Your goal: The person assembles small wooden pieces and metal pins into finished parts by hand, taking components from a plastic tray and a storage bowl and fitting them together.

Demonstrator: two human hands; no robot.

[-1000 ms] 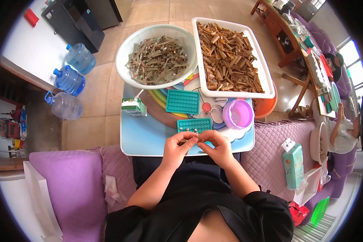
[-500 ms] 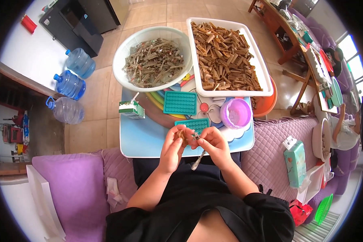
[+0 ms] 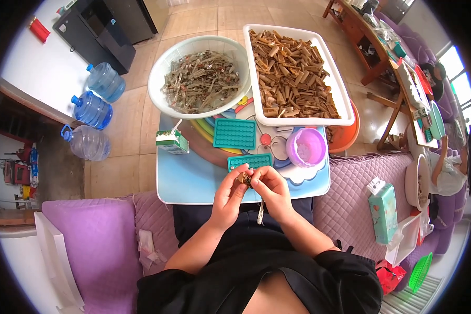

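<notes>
Two hands meet over the near table edge, pinching one small brown piece (image 3: 244,179) between them. Left hand (image 3: 228,194) curled, fingertips closed on the piece from the left; right hand (image 3: 271,189) closed on it from the right. A pale strip (image 3: 260,212) hangs down below the right hand, over the dark lap.

Just beyond the hands, a teal tray (image 3: 249,161) lies on the blue table (image 3: 188,180), partly hidden by the fingers. A second teal tray (image 3: 234,133) sits farther up. Purple bowl (image 3: 306,147) to the right of the trays. Small green-white carton (image 3: 172,141) with a straw at the table's left edge.

Far side: round white basin (image 3: 165,73) holding greyish scraps, touching a white rectangular tub (image 3: 341,94) full of brown pieces. Orange bowl (image 3: 346,137) peeks out under the tub.

Three water jugs (image 3: 91,110) on the floor at left. Purple quilted couch (image 3: 350,204) on both sides of the person.
</notes>
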